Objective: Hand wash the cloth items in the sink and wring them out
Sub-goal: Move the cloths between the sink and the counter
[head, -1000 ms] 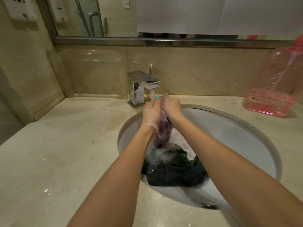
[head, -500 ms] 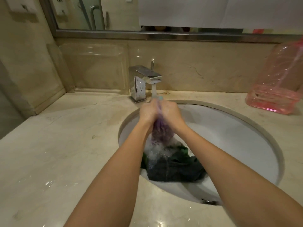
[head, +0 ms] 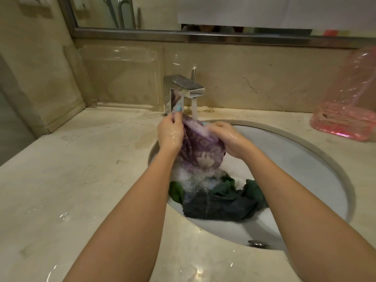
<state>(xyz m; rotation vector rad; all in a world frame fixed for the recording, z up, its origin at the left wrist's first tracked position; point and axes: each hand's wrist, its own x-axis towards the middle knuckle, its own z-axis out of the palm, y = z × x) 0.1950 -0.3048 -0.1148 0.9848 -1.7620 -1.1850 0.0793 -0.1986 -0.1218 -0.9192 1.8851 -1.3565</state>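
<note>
A wet purple patterned cloth (head: 200, 151) hangs between my hands over the white oval sink (head: 301, 159), right under the running water of the chrome tap (head: 186, 88). My left hand (head: 169, 133) grips its left edge. My right hand (head: 225, 137) grips its right side with curled fingers. Soap foam (head: 195, 178) clings to the cloth's lower end. Below it, a dark green cloth (head: 225, 202) lies bunched in the bottom of the sink.
A pink clear plastic bottle (head: 345, 106) stands on the marble counter (head: 71, 180) at the back right. The mirror (head: 203, 11) runs along the wall behind the tap. The sink's overflow fitting (head: 257, 244) sits at the near rim.
My hands have moved apart, and the purple cloth, earlier squeezed into a narrow bunch between them, is now spread wider under the water.
</note>
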